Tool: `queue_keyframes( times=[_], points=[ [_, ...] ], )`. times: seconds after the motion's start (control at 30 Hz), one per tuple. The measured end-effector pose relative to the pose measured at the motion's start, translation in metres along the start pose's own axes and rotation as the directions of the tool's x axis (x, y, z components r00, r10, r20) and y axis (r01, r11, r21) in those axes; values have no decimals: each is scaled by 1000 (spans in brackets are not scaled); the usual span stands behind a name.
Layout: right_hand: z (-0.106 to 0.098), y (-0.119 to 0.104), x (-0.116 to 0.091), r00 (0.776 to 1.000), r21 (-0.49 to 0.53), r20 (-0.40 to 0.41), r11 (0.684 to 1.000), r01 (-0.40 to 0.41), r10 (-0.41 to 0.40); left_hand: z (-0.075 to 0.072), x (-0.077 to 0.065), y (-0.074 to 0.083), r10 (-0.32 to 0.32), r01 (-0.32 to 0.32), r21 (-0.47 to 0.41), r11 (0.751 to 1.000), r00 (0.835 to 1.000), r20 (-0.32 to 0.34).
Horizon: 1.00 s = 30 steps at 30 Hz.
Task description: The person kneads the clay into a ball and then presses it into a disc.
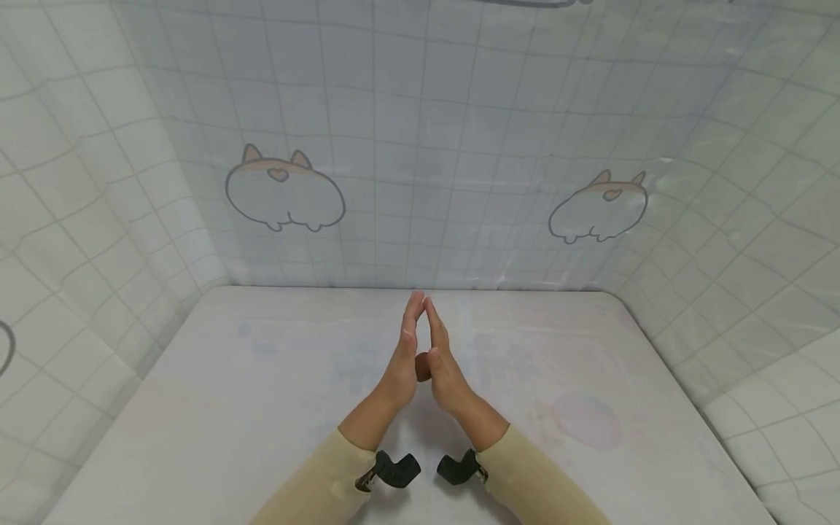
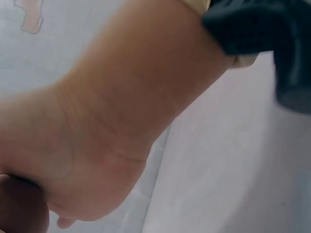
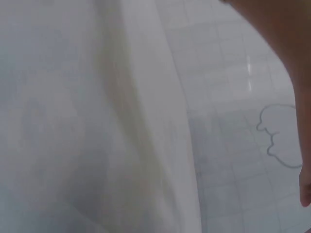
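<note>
Over the middle of the table, my left hand and right hand face each other palm to palm. Their fingers are straight and point away from me, with the fingertips meeting. A small brown rounded lump sits between the palms, pressed from both sides and partly hidden. In the left wrist view, the brown lump shows at the lower left corner against the palm of the left hand. Only part of the right hand appears, along the right edge of the right wrist view.
A pale table with faint coloured patches lies beneath the hands. Gridded white curtains with cartoon animal drawings enclose its back and sides. Dark wrist devices sit at both cream sleeves.
</note>
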State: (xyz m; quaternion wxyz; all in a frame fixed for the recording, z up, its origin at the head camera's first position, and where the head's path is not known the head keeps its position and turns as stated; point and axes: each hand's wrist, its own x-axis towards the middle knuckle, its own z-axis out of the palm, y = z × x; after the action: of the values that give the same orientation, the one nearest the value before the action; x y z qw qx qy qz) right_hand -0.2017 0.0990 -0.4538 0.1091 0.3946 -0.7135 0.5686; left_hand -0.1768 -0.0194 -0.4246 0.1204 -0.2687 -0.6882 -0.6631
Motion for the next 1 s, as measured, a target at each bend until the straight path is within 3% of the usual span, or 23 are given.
queue_keyframes(
  times=[0.13, 0.43, 0.63, 0.83, 1.0],
  points=[
    [3, -5, -1, 996, 43, 0, 995, 93, -93, -2, 2, -2, 0, 1, 35, 999, 999, -38],
    [6, -18, -1, 979, 91, -11, 975, 203, -203, -7, 3, -12, -108, 111, 29, 993, 991, -77],
    [1, -25, 1, 982, 93, -71, 979, 179, -173, -4, 1, -16, -163, 163, 59, 985, 987, -2],
    [-5, -25, 9, 988, 27, -116, 994, 110, -106, -2, -5, -16, -237, 225, 146, 963, 969, 69],
    [-9, -20, 15, 993, -6, -118, 1000, 22, -22, 0, -9, -14, -232, 222, 101, 970, 967, 105]
  ],
)
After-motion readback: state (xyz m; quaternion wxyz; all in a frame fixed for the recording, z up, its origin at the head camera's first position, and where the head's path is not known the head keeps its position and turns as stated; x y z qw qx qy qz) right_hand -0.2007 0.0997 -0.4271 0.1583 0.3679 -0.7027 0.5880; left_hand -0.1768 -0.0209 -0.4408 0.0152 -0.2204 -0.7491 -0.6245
